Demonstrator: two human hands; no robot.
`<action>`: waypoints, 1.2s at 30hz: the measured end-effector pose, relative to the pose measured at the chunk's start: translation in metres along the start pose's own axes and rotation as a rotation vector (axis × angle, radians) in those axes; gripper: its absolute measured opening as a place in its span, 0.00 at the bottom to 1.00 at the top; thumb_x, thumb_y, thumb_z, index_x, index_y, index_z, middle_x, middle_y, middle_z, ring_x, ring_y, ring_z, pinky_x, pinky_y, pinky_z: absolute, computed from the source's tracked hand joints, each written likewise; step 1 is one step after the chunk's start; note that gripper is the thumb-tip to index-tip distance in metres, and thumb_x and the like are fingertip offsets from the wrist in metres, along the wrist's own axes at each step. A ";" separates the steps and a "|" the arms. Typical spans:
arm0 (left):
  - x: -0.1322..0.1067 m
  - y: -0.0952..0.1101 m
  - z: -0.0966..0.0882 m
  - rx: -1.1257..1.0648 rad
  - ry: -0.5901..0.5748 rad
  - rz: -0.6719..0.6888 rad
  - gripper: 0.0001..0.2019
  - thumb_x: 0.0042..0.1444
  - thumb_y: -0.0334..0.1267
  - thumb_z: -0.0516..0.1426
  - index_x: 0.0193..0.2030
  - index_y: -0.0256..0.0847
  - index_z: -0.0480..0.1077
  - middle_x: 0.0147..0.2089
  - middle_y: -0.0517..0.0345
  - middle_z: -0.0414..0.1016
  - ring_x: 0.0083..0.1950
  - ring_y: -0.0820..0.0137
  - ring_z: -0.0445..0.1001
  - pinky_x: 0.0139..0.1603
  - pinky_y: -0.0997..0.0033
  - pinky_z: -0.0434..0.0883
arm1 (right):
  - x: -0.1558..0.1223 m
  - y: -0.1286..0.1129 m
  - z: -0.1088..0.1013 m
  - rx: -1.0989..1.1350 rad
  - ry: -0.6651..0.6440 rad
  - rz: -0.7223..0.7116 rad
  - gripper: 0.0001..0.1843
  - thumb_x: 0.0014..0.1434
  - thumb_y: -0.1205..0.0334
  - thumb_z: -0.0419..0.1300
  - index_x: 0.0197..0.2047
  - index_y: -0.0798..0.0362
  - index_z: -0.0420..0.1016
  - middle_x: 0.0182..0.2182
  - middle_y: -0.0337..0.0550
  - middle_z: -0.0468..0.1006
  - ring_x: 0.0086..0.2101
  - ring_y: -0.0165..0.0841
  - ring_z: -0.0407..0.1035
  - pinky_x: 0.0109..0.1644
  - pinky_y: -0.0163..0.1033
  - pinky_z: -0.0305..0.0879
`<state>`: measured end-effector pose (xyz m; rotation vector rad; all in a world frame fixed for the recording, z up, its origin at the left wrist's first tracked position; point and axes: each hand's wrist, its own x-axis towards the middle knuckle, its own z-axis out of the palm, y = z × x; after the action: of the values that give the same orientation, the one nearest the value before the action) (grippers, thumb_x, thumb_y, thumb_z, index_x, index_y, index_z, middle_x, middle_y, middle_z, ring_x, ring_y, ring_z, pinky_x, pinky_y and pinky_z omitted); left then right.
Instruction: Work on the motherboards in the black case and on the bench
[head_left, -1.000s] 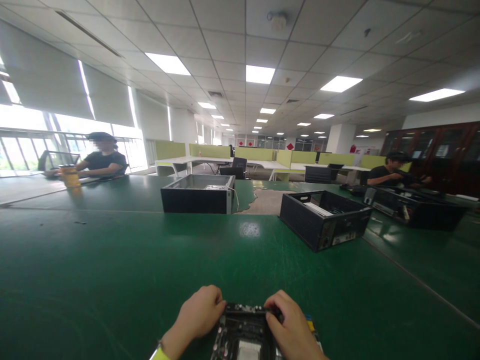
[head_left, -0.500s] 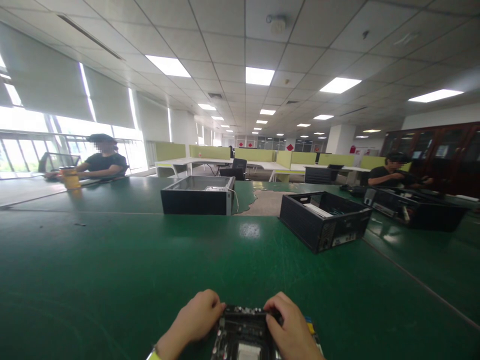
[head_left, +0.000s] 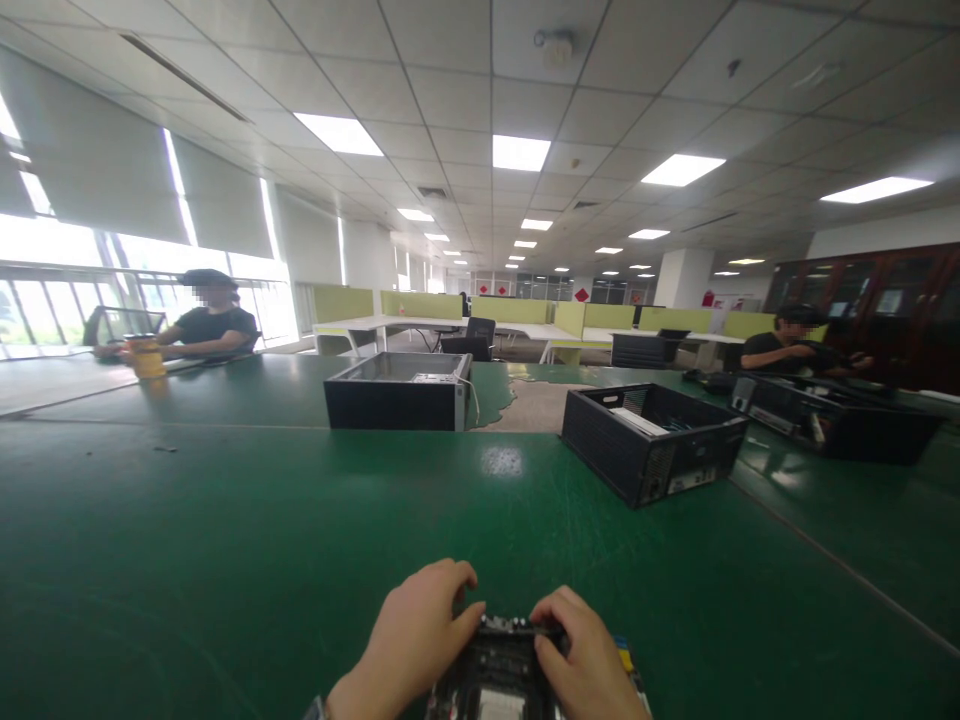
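A black computer motherboard [head_left: 501,672] lies at the bottom edge of the view on the green table [head_left: 225,540]. My left hand [head_left: 420,635] rests on the board's far left edge with its fingers curled over it. My right hand [head_left: 589,660] grips the far right part of the board, fingers bent onto its top edge. Most of the board is cut off by the frame and covered by both hands.
Two open black computer cases stand further back: one [head_left: 397,392] in the middle, one [head_left: 651,440] to the right. A third case [head_left: 832,418] sits at the far right before a seated person [head_left: 787,345]. Another person [head_left: 202,320] sits far left by a yellow cup [head_left: 148,357].
My left hand has slid forward and to the right over the board's far edge, its fingers now spread further across it. The right hand has stayed almost in place.
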<state>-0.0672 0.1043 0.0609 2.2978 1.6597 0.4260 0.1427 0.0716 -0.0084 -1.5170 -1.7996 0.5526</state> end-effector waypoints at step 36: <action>-0.001 -0.004 0.013 0.108 -0.100 0.064 0.09 0.47 0.32 0.50 0.33 0.46 0.69 0.38 0.58 0.75 0.42 0.65 0.71 0.40 0.69 0.64 | -0.001 0.000 -0.001 0.007 -0.008 0.010 0.12 0.46 0.71 0.49 0.32 0.51 0.70 0.33 0.40 0.71 0.38 0.33 0.65 0.43 0.35 0.57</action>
<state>-0.0658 0.1036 0.0474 2.4124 1.6014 0.2362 0.1432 0.0710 -0.0078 -1.5213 -1.7954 0.5703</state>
